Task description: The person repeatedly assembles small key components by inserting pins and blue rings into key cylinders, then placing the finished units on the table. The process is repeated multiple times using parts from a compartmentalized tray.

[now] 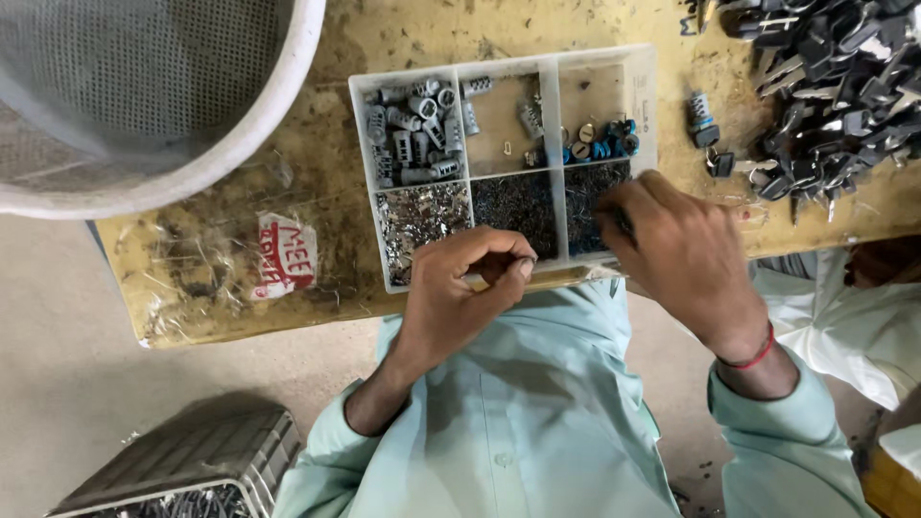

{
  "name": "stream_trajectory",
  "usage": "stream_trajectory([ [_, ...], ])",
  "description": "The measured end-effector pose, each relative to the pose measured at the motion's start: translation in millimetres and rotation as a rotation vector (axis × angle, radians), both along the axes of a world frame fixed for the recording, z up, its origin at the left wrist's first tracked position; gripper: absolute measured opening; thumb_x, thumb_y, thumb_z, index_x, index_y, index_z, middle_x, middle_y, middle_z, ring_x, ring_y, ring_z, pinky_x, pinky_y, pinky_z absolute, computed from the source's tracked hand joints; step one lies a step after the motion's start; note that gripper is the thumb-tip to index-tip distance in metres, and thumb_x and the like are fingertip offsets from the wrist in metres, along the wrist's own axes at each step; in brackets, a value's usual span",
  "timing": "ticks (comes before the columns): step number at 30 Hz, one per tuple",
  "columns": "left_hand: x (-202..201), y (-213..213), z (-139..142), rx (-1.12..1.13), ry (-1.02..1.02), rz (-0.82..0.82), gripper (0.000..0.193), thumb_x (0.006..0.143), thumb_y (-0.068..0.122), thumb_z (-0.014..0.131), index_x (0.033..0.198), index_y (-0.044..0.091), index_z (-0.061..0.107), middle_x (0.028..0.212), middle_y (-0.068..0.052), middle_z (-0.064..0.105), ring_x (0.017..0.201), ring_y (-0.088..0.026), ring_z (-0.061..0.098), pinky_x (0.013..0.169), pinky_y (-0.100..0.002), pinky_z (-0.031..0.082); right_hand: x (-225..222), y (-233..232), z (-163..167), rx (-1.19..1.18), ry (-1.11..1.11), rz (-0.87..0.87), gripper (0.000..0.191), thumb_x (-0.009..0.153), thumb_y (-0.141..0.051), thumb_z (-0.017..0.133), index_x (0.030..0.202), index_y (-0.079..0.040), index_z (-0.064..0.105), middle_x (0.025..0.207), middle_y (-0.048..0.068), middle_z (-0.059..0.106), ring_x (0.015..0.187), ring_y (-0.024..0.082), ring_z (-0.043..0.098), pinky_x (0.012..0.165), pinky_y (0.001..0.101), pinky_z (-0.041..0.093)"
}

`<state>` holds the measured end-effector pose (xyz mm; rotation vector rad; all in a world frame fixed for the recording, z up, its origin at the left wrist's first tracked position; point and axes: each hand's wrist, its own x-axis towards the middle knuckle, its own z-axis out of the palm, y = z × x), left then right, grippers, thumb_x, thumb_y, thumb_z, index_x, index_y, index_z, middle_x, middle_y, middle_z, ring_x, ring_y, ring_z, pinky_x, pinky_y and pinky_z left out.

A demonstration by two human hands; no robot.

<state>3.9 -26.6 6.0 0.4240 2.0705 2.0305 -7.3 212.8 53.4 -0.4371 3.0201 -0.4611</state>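
Head view: the compartment tray (649, 96) sits at the workbench's (221, 278) near edge. The left hand (460, 278) pinches a small part I cannot identify at the tray's front rim. The right hand's (681, 249) curled fingertips dig into the tray's front-right compartment; what they grip is hidden.

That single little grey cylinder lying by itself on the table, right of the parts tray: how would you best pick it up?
Probably pinch the lone cylinder across its ribbed grey body, coming straight down from above. It lies flat on the table, clear of the tray, with bare surface either side.
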Motion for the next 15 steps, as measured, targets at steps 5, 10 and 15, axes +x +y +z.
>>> stream_trajectory([
  [5,-2,-2,1,0.000,0.033,-0.043,0.012,0.094,0.000,0.074,0.105,0.001,0.072,0.096,-0.005,0.074,0.081,-0.008,0.073,0.070,-0.022,0.062,-1,-1,0,0.012,-0.018,-0.051,0.010,0.091,-0.017,0.076,0.097,-0.010,0.072,0.089,0.010,0.066,0.070,0.033,0.067,0.060,0.0442,0.051],
  [10,1,-2,6,-0.049,0.029,-0.042,0.013,0.093,0.000,0.075,0.105,0.002,0.071,0.092,-0.004,0.072,0.076,-0.007,0.069,0.066,-0.023,0.058,5,4,-3,-0.109,0.025,-0.133,0.011,0.091,-0.013,0.080,0.102,-0.012,0.078,0.098,0.007,0.070,0.077,0.027,0.069,0.065,0.0388,0.052],
  [15,2,2,10,-0.012,0.048,-0.061,0.012,0.094,0.000,0.074,0.105,0.003,0.070,0.093,-0.003,0.071,0.076,-0.006,0.068,0.064,-0.021,0.057,7,14,-18,-0.285,-0.001,-0.212,0.015,0.086,-0.010,0.083,0.101,-0.009,0.079,0.102,0.007,0.071,0.078,0.017,0.069,0.066,0.0298,0.053],
])
